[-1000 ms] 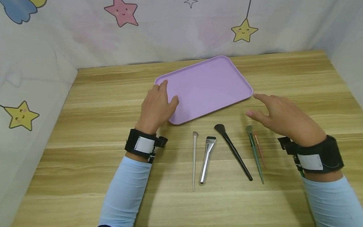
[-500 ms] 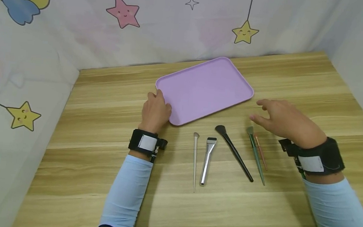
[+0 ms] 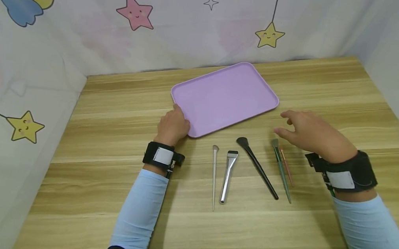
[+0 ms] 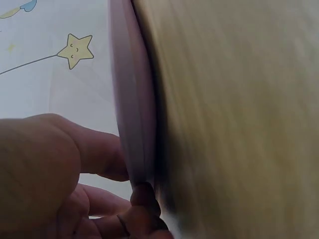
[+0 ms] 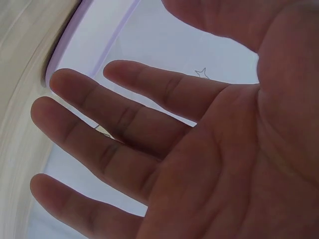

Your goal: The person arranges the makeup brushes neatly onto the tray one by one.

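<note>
A lilac rectangular tray point(image 3: 227, 97) lies at an angle near the back of the table. My left hand point(image 3: 173, 125) pinches its left short edge close to the front corner. From the left wrist, the tray's side point(image 4: 133, 99) runs down into the grip, with thumb and fingertips at the rim. My right hand point(image 3: 314, 132) hovers off the tray's right corner, holding nothing; its spread fingers point(image 5: 124, 119) show in the right wrist view. Below and left of it lie a green makeup brush point(image 3: 281, 170) and a thin pink brush point(image 3: 286, 167), side by side.
In front of the tray lie a black angled brush point(image 3: 258, 168), a silver flat-headed brush point(image 3: 228, 178) and a slim pale brush point(image 3: 214, 177). The wooden table point(image 3: 104, 152) meets a star-printed cloth point(image 3: 179, 31) at its back and sides.
My left hand has drawn back slightly along the tray's left edge, and its fingers have closed round the rim. The right hand has shifted a little down, away from the tray's corner.
</note>
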{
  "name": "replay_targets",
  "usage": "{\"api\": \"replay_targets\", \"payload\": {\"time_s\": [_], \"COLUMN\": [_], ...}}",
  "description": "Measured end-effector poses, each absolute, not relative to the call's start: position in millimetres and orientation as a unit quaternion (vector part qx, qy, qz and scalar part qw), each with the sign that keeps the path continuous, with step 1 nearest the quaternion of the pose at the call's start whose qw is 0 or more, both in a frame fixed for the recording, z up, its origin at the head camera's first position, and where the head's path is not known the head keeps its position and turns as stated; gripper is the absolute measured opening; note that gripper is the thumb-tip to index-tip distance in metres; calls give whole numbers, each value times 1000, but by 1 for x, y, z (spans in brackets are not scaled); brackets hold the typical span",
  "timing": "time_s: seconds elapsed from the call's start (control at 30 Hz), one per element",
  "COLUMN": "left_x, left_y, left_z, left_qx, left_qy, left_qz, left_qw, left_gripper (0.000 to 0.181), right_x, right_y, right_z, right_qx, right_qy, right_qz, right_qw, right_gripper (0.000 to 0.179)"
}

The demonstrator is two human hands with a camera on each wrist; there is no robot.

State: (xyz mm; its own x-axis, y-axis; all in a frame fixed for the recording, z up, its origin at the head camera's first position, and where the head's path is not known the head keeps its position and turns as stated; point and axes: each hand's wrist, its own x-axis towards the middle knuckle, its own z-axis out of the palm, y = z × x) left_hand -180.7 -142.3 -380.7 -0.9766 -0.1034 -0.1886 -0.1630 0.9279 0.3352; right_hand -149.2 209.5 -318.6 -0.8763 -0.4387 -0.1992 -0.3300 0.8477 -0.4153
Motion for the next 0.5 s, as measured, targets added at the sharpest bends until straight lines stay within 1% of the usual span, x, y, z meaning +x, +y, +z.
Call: {"api": "replay_targets", "payload": {"time_s": [0.5], "left_x": [-186], "left_y": [-145], "left_z": [-385], "left_qx": [-55], "left_qy": [977], "left_qz": [192], "left_qw": [75], "left_gripper": [65], "right_x": [-149], "right_y": [207], "right_z": [-321], "right_qx": [-204], "right_qy": [951], "right_qz": [-177], "right_qw": [154], "right_gripper": [58]}}
